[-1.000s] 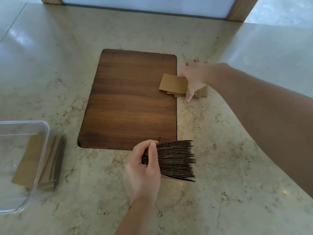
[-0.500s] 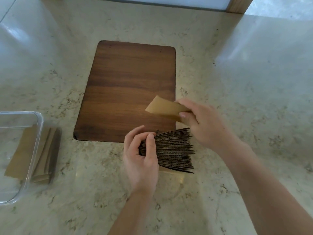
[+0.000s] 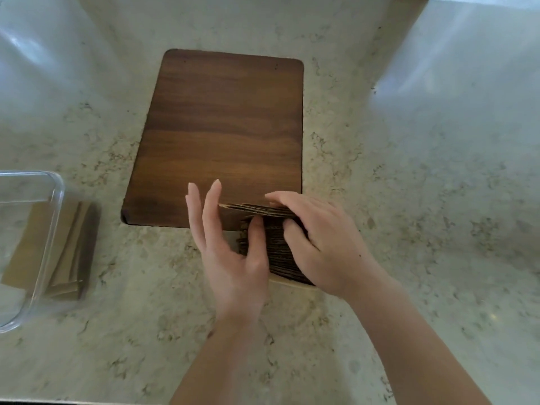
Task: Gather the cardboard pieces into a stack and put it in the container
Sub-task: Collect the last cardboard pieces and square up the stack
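Observation:
A thick stack of brown cardboard pieces stands on its edges at the near edge of the wooden board. My right hand lies over the top and right side of the stack, fingers curled on it. My left hand is at the stack's left end, thumb pressed on the corrugated edges, fingers straight and spread upward. A clear plastic container sits at the far left, with a few cardboard pieces seen through and beside its wall.
The marble counter spreads around the board. A wooden frame edge runs along the top of the view.
My right hand carried a loose piece from the board's right edge and laid it on the stack. My left hand loosened its grip and spread its fingers.

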A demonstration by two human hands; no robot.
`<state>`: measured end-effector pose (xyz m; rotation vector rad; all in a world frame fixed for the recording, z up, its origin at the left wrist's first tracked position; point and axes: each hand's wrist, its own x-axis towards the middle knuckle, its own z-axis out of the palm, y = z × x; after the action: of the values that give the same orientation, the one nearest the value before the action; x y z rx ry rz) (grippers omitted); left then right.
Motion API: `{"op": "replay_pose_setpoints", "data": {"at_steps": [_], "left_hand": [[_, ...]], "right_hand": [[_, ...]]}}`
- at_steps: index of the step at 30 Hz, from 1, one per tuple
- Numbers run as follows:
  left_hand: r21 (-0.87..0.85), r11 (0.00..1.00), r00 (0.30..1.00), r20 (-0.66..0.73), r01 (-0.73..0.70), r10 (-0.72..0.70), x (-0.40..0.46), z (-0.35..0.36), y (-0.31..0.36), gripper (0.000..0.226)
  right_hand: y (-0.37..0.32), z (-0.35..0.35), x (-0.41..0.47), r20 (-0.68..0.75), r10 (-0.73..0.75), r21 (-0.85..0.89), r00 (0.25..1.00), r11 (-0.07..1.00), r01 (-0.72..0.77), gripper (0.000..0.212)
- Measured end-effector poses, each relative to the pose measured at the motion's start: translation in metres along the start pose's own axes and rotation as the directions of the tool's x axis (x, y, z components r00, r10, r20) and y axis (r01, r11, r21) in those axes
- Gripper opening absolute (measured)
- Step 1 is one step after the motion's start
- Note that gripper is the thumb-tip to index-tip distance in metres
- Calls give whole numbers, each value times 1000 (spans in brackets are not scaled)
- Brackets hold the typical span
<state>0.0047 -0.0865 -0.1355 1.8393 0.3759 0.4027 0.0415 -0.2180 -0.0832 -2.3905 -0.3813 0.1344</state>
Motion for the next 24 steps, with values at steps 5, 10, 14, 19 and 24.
{"op": "replay_pose_setpoints", "data": {"at_steps": [5,10,14,19,24], "left_hand": [[9,994,990,88,107,-108,2,-1,0,52],[-24,986,984,77,164,-161,1,-3,4,47],[-47,986,985,71,162,-159,2,-1,7,45],[-127,975,978,124,183,-167,5,2,13,45],[-38,989,985,108,141,-136,10,4,17,12]], "right_hand": [[15,6,-2,-216,175,414,961,907,-72,42],[22,23,-25,-182,462,791,868,593,-150,36],[23,23,-26,-93,370,722,924,664,-193,28],[23,16,-21,-73,335,674,939,711,-201,19],[25,17,-20,-107,356,687,928,701,-190,18]]}}
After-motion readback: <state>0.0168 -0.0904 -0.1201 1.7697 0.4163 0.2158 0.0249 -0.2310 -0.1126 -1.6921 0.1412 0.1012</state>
